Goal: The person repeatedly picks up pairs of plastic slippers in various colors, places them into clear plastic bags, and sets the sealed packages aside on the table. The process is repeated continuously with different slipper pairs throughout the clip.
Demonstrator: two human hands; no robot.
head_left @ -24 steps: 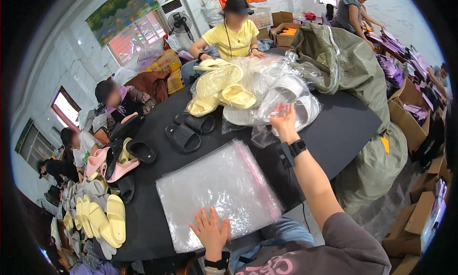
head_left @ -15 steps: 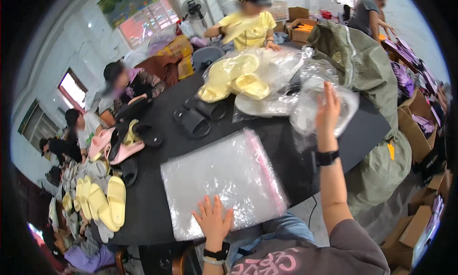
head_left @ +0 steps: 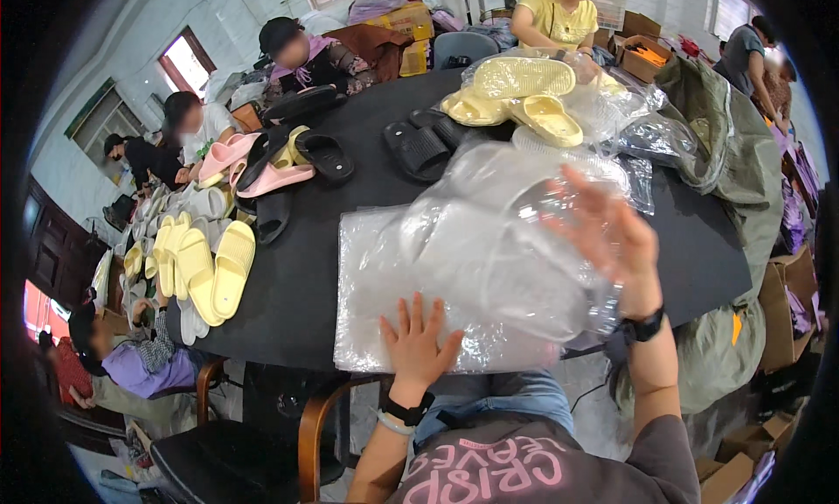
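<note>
My left hand [head_left: 419, 338] lies flat, fingers spread, on a stack of clear plastic bags [head_left: 371, 242] at the table's near edge. Over the right part of that stack is a pair of pale grey slippers [head_left: 489, 250] in a clear bag, smeared by motion. At the right side of this bag my right hand [head_left: 612, 229] grips it, with the fingers blurred and partly behind the plastic. Beyond it, bagged yellow slippers [head_left: 524, 80] lie on more bagged pairs. Black slippers [head_left: 419, 145] sit loose to the left of these.
The black table [head_left: 288, 303] carries pink and black slippers [head_left: 275, 180] and yellow slippers [head_left: 232, 268] on the left. A green sack [head_left: 743, 172] leans at the right edge, with cardboard boxes [head_left: 782, 307] beyond. Several people sit or stand around. A chair [head_left: 310, 434] stands at my left.
My right hand has come down and nearer, bringing the bagged grey slippers leftward over the bag stack. My left hand stays flat on the stack. The view has turned.
</note>
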